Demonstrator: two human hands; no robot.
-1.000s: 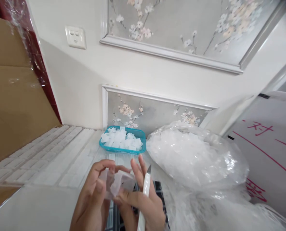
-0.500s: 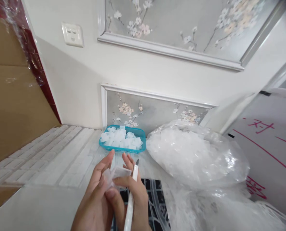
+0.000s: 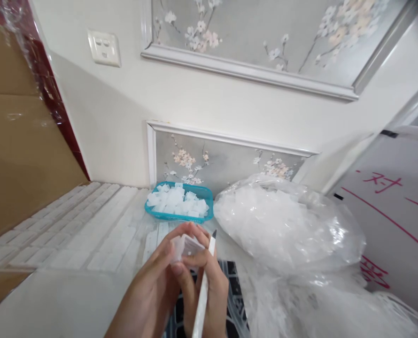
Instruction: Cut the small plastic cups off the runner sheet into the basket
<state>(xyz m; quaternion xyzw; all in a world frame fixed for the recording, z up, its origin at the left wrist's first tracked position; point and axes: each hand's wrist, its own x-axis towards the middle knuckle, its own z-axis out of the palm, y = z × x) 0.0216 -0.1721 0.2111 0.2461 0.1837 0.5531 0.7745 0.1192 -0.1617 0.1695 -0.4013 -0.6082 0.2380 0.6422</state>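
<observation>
Translucent plastic piece: held where?

Gripped between left hand and right hand, in front of the turquoise tray.

White pen-like tool?

Also clasped in right hand.

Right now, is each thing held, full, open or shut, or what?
Small translucent piece, held.
White pen-shaped tool, held slanted, tip up.
Left hand, curled around the piece.
Right hand, holding tool and piece.
Blue tray, heaped with loose bits.
Clear bag, bulging; open or shut unclear.
White pieces, laid in rows.
</observation>
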